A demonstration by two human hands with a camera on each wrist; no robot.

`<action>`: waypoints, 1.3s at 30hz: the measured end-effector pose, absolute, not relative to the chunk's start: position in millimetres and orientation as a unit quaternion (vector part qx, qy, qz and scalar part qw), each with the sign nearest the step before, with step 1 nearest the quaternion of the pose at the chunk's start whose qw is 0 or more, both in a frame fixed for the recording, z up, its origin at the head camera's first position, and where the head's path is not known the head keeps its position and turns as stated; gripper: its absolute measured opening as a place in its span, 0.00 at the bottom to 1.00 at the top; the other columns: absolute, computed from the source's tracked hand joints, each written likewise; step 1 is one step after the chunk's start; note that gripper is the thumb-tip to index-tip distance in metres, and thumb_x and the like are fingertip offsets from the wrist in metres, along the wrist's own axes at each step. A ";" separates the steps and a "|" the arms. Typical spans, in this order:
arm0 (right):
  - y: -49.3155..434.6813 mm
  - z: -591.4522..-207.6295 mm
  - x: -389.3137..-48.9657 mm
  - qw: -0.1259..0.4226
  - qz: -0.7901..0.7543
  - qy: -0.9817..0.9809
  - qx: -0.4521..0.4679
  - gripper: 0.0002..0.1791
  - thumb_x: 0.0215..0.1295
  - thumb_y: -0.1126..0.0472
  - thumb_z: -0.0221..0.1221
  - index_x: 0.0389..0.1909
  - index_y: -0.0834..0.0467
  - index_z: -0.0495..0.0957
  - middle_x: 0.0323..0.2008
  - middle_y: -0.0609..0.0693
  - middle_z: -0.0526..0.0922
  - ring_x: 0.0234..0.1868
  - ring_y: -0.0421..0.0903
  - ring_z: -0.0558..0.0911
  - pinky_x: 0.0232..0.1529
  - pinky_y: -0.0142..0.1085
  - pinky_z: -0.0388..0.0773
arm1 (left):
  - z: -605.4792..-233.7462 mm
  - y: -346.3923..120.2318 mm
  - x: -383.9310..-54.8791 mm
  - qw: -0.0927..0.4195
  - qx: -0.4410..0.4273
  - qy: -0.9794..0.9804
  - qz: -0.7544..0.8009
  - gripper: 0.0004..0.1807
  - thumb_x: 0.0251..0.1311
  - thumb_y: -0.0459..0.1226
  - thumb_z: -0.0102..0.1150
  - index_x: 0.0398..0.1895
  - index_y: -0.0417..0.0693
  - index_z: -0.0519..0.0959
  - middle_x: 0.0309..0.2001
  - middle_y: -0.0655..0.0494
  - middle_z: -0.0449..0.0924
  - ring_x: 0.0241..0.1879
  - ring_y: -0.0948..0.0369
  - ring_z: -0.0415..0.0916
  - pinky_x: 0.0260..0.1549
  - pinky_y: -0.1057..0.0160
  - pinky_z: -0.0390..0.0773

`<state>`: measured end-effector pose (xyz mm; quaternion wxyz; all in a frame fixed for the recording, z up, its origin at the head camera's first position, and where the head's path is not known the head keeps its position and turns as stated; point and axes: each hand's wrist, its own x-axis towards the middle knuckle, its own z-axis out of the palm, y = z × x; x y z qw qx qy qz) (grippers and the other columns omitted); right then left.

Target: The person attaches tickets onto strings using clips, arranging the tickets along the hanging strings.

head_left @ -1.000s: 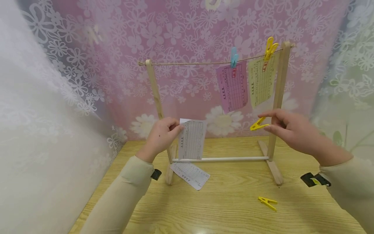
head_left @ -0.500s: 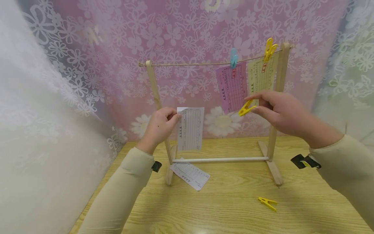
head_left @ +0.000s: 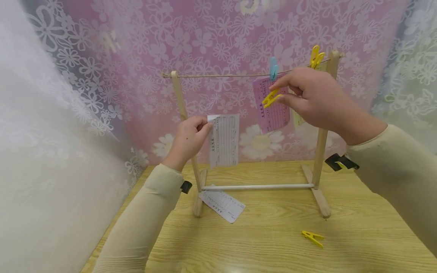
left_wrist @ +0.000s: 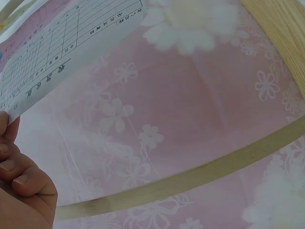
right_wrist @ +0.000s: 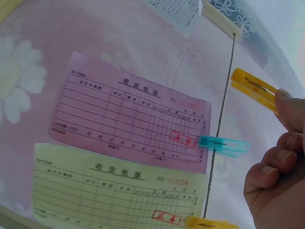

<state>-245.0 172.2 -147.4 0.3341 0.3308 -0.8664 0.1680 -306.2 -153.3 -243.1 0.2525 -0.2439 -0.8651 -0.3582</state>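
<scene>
My left hand (head_left: 191, 138) pinches the upper left corner of a white receipt slip (head_left: 224, 140), which hangs upright below the rope (head_left: 218, 76). In the left wrist view, thumb and finger grip that slip's (left_wrist: 71, 47) corner. My right hand (head_left: 314, 100) pinches a yellow clothespin (head_left: 271, 99) by its handles, in front of the pink receipt slip (head_left: 263, 113). A blue clothespin (head_left: 274, 69) fastens the pink slip to the rope. Another yellow clothespin (head_left: 315, 57) fastens a yellow-green slip (right_wrist: 119, 186), mostly hidden behind my right hand in the head view.
A wooden stand with a left post (head_left: 179, 94), a right post (head_left: 319, 159) and a white crossbar (head_left: 259, 187) carries the rope. On the table (head_left: 259, 242) lie another white slip (head_left: 223, 204) by the left foot and a loose yellow clothespin (head_left: 312, 238). A floral curtain (head_left: 218, 38) hangs behind.
Both hands have risen. The left hand has lifted the white slip off the crossbar's height; the right hand has carried the yellow clothespin up and left, across the hanging slips.
</scene>
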 end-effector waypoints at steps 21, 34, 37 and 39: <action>126.2 -82.8 -283.1 0.306 0.127 -0.899 0.285 0.15 0.76 0.56 0.56 0.53 0.59 0.84 0.47 0.57 0.79 0.43 0.54 0.72 0.41 0.46 0.63 | -213.5 -138.7 -320.0 0.268 -0.228 -0.870 -0.345 0.14 0.75 0.44 0.56 0.30 0.49 0.77 0.22 0.51 0.66 0.23 0.56 0.62 0.25 0.60 0.62; 119.2 -70.3 -303.6 0.272 0.113 -0.917 0.270 0.15 0.77 0.53 0.54 0.48 0.57 0.87 0.52 0.53 0.80 0.47 0.52 0.75 0.43 0.43 0.67 | -192.9 -120.1 -326.4 0.280 -0.204 -0.871 -0.348 0.13 0.74 0.46 0.56 0.35 0.49 0.80 0.25 0.53 0.69 0.26 0.59 0.65 0.27 0.62 0.64; 116.3 -70.2 -305.3 0.250 0.126 -0.925 0.258 0.16 0.77 0.52 0.54 0.48 0.56 0.86 0.53 0.52 0.79 0.49 0.52 0.73 0.43 0.43 0.69 | -189.7 -115.2 -328.7 0.288 -0.199 -0.870 -0.346 0.12 0.74 0.47 0.56 0.35 0.50 0.81 0.26 0.54 0.70 0.28 0.60 0.67 0.28 0.64 0.64; 114.9 -70.8 -305.4 0.241 0.133 -0.928 0.252 0.15 0.77 0.52 0.54 0.48 0.55 0.86 0.53 0.52 0.78 0.49 0.52 0.72 0.42 0.42 0.70 | -188.2 -112.4 -329.7 0.292 -0.198 -0.869 -0.346 0.12 0.74 0.47 0.57 0.36 0.50 0.81 0.27 0.55 0.71 0.28 0.61 0.68 0.29 0.64 0.65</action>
